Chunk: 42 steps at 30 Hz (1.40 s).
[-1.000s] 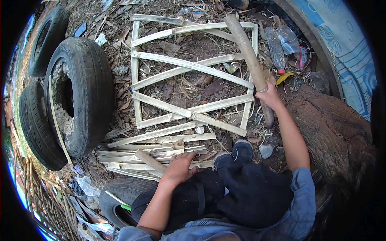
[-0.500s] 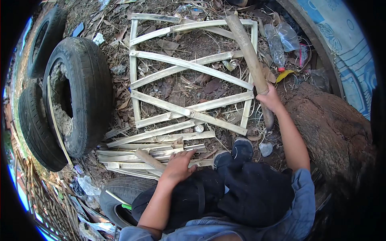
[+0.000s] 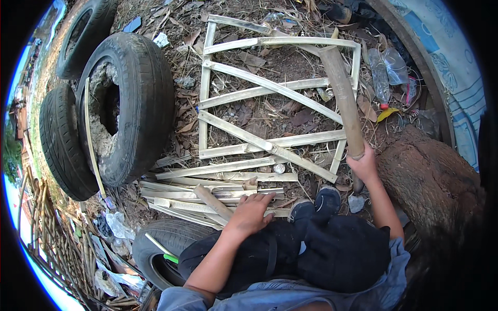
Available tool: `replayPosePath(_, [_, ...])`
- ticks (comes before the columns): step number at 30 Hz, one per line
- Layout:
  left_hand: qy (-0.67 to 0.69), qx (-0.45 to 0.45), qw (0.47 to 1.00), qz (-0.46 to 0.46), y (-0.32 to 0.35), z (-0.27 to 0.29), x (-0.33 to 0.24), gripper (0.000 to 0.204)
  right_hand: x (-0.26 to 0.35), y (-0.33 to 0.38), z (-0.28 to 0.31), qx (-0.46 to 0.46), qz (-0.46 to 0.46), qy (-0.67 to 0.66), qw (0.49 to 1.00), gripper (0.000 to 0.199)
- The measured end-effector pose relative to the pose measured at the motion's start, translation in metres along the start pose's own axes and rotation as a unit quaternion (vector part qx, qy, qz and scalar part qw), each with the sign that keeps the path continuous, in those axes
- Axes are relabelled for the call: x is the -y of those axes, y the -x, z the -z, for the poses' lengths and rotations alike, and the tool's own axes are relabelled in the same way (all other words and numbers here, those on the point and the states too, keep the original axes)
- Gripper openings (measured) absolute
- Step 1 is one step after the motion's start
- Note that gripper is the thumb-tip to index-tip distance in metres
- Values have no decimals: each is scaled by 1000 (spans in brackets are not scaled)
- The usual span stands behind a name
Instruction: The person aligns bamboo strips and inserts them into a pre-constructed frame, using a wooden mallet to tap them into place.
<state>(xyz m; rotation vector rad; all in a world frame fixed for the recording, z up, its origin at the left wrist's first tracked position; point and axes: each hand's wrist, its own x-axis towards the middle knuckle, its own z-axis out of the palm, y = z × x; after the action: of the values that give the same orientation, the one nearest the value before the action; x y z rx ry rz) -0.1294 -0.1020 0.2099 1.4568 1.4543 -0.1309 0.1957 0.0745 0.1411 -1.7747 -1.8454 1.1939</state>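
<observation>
- Nearest, the left hand [image 3: 250,213] lies flat, fingers spread, on a pile of bamboo strips [image 3: 207,194] on the ground.
- Right hand [image 3: 364,165] grips the lower end of a thick bamboo pole [image 3: 342,98].
- Beyond, the pole slants across a bamboo frame [image 3: 270,98] lying on leaf litter.
- Tyres [image 3: 129,103] stand left.
</observation>
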Motion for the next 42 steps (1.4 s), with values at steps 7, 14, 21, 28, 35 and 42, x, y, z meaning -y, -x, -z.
replayPosePath(7, [11, -5, 1000, -22, 25, -4, -7, 65, 31, 45, -39, 197, 91, 83, 973, 49])
replayPosePath(14, [0, 20, 998, -65, 31, -28, -17, 64, 11, 69, -23, 43, 70, 119, 989, 46])
replayPosePath(21, [-19, 26, 998, -47, 31, -26, -20, 65, -71, 129, -7, -188, -95, 95, 973, 54])
replayPosePath(28, [13, 115, 993, -33, 35, -17, -32, 63, -109, 137, -6, -240, -185, 99, 948, 67])
replayPosePath(35, [-8, 127, 992, 4, 35, -7, -25, 65, -74, 123, -9, -123, -231, 128, 957, 71])
replayPosePath(42, [32, -75, 994, -72, 56, 89, 14, 63, -4, 80, 43, 53, -263, 300, 915, 78])
